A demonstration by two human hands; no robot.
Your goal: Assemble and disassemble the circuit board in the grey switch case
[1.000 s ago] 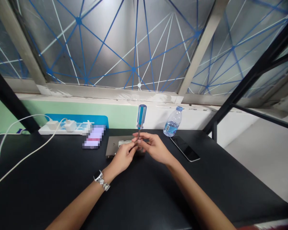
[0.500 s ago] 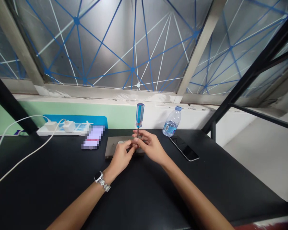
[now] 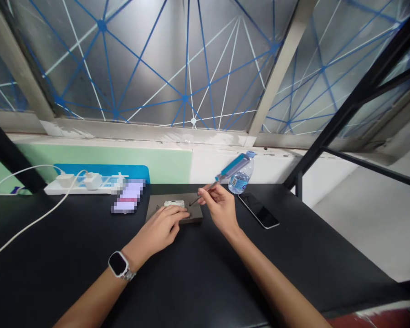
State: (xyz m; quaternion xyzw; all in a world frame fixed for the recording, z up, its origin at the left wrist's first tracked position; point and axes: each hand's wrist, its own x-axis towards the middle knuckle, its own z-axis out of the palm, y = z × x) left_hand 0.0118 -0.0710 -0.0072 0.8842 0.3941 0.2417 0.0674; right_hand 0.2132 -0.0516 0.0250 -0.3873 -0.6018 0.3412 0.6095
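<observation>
A screwdriver (image 3: 230,167) with a clear blue handle is held by its shaft in my right hand (image 3: 220,207). It leans, handle up to the right, its tip down at the right part of a flat grey-brown box-like device (image 3: 196,214). At the tip sits a small dark spot, too small to make out. My left hand (image 3: 162,225) lies over the front of the device with its fingers stretched out, partly covering it. Behind those fingers a pale label or plate (image 3: 174,203) shows on the device's top.
A water bottle (image 3: 239,181) and a dark phone (image 3: 259,212) are on the right of the black table (image 3: 198,282). To the left lie a blurred-out phone-like item (image 3: 129,196) and a white power strip (image 3: 53,187) with plugs and cables. A window stands behind.
The screwdriver has gone from upright to tilted right, as my right hand moved right. My left hand has left the screwdriver's lower end and now lies spread on the device.
</observation>
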